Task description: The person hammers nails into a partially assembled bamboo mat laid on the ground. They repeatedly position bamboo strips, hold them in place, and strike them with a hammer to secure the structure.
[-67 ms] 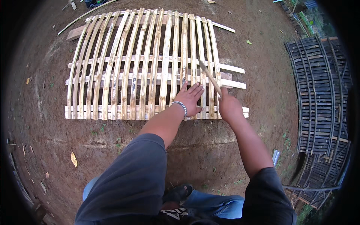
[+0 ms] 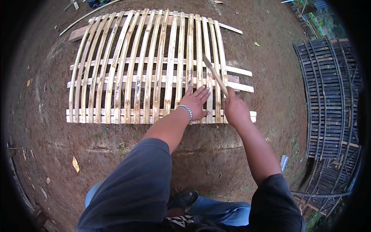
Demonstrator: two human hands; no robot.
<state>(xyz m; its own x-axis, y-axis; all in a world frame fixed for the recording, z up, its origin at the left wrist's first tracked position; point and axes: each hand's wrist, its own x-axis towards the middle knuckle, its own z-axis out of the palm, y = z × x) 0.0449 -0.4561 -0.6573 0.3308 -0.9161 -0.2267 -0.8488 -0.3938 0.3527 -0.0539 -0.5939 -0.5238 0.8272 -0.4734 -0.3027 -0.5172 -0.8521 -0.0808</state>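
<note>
A slatted panel (image 2: 168, 83) of pale split bamboo lies on the ground, its long slats crossing several crosspieces. My left hand (image 2: 195, 102) is flat on the slats near the panel's right front, fingers spread, with a chain bracelet at the wrist. Just to its right, my right hand (image 2: 236, 110) is closed round the wooden handle of what looks like a hammer (image 2: 218, 80). The tool slants up and left over the right-hand slats, and its dark narrow head (image 2: 207, 61) points to the far side. Whether that head touches a slat, I cannot tell.
Dark slatted bamboo panels (image 2: 322, 98) lie stacked on the right. A board (image 2: 79, 34) sticks out under the panel's far left corner, beside a thin curved strip (image 2: 88, 16). Brown soil surrounds the panel, with a dry leaf (image 2: 75, 164) at the left.
The hammer's head has shifted slightly toward the far side, and my right hand has tilted a little with it. My left hand keeps its place on the slats.
</note>
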